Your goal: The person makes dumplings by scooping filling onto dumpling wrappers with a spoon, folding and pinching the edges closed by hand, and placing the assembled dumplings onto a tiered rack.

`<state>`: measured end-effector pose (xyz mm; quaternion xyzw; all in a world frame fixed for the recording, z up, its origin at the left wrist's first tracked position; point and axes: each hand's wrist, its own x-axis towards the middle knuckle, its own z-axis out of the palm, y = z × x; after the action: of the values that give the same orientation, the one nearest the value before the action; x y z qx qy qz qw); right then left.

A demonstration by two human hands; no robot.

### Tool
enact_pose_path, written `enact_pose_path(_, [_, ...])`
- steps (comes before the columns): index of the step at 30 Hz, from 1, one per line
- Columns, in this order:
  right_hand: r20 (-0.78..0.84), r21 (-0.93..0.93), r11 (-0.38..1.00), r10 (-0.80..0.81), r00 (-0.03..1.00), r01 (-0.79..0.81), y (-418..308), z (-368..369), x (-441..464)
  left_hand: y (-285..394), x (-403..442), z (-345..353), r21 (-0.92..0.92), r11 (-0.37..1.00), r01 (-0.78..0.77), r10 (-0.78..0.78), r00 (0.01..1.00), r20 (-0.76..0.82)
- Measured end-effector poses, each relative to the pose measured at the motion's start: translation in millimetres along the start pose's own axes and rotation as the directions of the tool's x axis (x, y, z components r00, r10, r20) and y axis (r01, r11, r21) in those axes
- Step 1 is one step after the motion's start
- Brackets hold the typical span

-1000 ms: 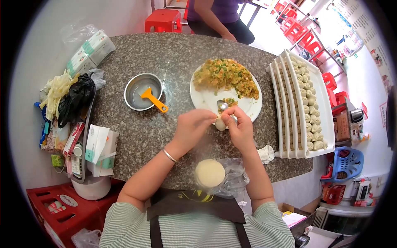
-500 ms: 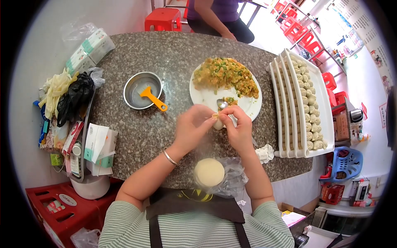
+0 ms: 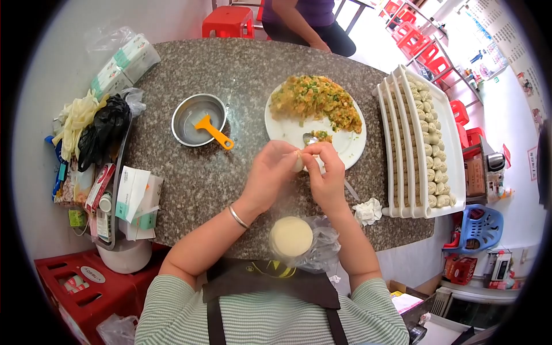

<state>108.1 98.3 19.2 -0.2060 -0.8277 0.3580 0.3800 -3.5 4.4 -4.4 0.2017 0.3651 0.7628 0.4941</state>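
Between my two hands is a small pale dumpling [image 3: 298,163], pinched at its top edge and partly hidden by fingers. My left hand [image 3: 272,171] is closed round its left side. Thumb and forefinger of my right hand [image 3: 324,172] press together on its right edge. Just beyond them lies a white plate [image 3: 276,126] with a heap of chopped filling [image 3: 316,103]. A spoon [image 3: 309,138] rests on the plate beside a little filling. Close to my body a stack of round dough wrappers [image 3: 291,237] sits on a clear plastic bag [image 3: 322,247].
Stacked white trays [image 3: 454,172] of pleated dumplings [image 3: 434,167] stand at the right. A metal bowl [image 3: 179,123] holds an orange-handled scraper [image 3: 215,133]. Crumpled tissue [image 3: 368,211] lies near my right forearm. Tissue boxes [image 3: 135,195] and bags line the left edge. A person [image 3: 307,23] sits across the table.
Both hands have shifted slightly up and my fingers have changed their pinch on the dumpling. The spoon handle shows more below my right hand.
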Motion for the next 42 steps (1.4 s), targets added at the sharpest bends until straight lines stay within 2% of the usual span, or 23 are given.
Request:
enact_pose_path(4, [0.009, -0.052, 0.999, -0.017, 1.0, 0.017, -1, 1, -1, 3, -1, -2, 0.121, 0.992, -0.039, 0.037, 0.999, 0.017])
enact_pose_path(6, [-0.029, 0.069, 0.987, 0.145, 0.989, -0.143, -1, 0, -2, 8, -2, 1, 0.227, 0.974, -0.018, 0.008, 0.999, 0.049])
enact_pose_path(7, [-0.029, 0.066, 0.988, 0.141, 0.99, -0.139, -1, 0, -1, 8, -1, -1, 0.224, 0.974, -0.022, 0.011, 0.999, 0.051])
enact_pose_path(9, [-0.053, 0.024, 0.995, 0.095, 0.994, -0.094, -3, -1, 0, 7, 0, -3, 0.195, 0.981, -0.009, -0.017, 0.991, 0.131])
enact_pose_path(10, [-0.051, 0.022, 0.995, 0.097, 0.994, -0.096, -2, -2, -1, 8, -1, -1, 0.192, 0.981, -0.008, -0.018, 0.991, 0.13])
enact_pose_path(12, [-0.104, 0.078, 0.988, 0.138, 0.985, -0.13, 4, -1, -2, 13, -2, 4, 0.023, 0.99, 0.138, -0.139, 0.988, 0.07])
enact_pose_path(13, [-0.104, 0.077, 0.988, 0.138, 0.985, -0.13, 7, -2, -1, 15, -1, 4, 0.022, 0.99, 0.138, -0.139, 0.988, 0.07])
enact_pose_path(15, [-0.043, 0.372, 0.896, 0.278, 0.96, -0.243, 13, -7, 0, 19, 2, 1, -0.088, 0.961, 0.264, -0.249, 0.956, 0.153])
enact_pose_path(16, [-0.038, 0.372, 0.895, 0.279, 0.959, -0.246, 14, -11, 2, 20, 1, 0, -0.091, 0.96, 0.263, -0.248, 0.957, 0.149])
enact_pose_path(18, [0.116, 0.438, 0.857, 0.246, 0.962, -0.272, 15, -19, 5, 22, 2, -1, -0.139, 0.93, 0.341, -0.313, 0.931, 0.189])
enact_pose_path(22, [0.117, 0.462, 0.852, 0.217, 0.969, -0.247, 31, -21, -1, 21, 3, -6, -0.137, 0.925, 0.355, -0.323, 0.923, 0.211])
enact_pose_path(25, [0.106, 0.45, 0.877, 0.136, 0.985, -0.169, 25, -23, 3, 24, -1, -2, -0.148, 0.923, 0.356, -0.327, 0.925, 0.193])
enact_pose_path(27, [0.144, 0.247, 0.952, 0.148, 0.978, -0.181, -6, -35, 12, 29, -3, 7, -0.063, 0.944, 0.323, -0.322, 0.946, 0.026])
enact_pose_path(29, [0.222, -0.005, 0.999, 0.036, 0.974, -0.036, -20, -39, 8, 24, -4, 8, -0.028, 0.954, 0.297, -0.295, 0.954, 0.058])
enact_pose_path(30, [0.321, -0.111, 0.988, -0.063, 0.945, 0.104, -23, -44, 8, 20, -5, 8, -0.015, 0.965, 0.262, -0.26, 0.963, 0.065])
enact_pose_path(31, [0.325, -0.109, 0.976, -0.143, 0.935, 0.187, -26, -48, 7, 23, -8, 12, -0.014, 0.964, 0.267, -0.264, 0.958, 0.116])
enact_pose_path(32, [0.258, -0.183, 0.97, -0.107, 0.96, 0.157, -29, -59, 1, 29, -14, 16, -0.016, 0.961, 0.277, -0.27, 0.947, 0.172])
enact_pose_path(34, [0.174, -0.015, 0.997, -0.066, 0.983, 0.069, -40, -89, -5, 37, -22, 21, 0.169, 0.942, 0.29, -0.316, 0.936, 0.155])
enact_pose_path(36, [0.089, -0.074, 0.995, 0.069, 0.994, -0.062, -60, -138, -7, 28, -34, 12, 0.436, 0.893, 0.109, -0.231, 0.943, 0.238])
enact_pose_path(38, [-0.122, -0.249, 0.964, 0.068, 0.99, -0.097, -62, -190, -11, 29, -55, 21, 0.697, 0.709, -0.108, -0.157, 0.94, 0.304])
enact_pose_path(39, [-0.196, -0.348, 0.921, 0.113, 0.974, -0.177, -55, -218, -13, 30, -60, 19, 0.695, 0.71, -0.111, -0.162, 0.935, 0.314])
enact_pose_path(41, [-0.312, -0.472, 0.827, 0.168, 0.935, -0.306, -28, -277, -20, 32, -67, 14, 0.84, 0.322, -0.436, -0.115, 0.863, 0.492])
enact_pose_path(42, [-0.356, -0.508, 0.787, 0.18, 0.917, -0.351, -12, -306, -24, 32, -70, 14, 0.84, 0.325, -0.435, -0.112, 0.864, 0.491])
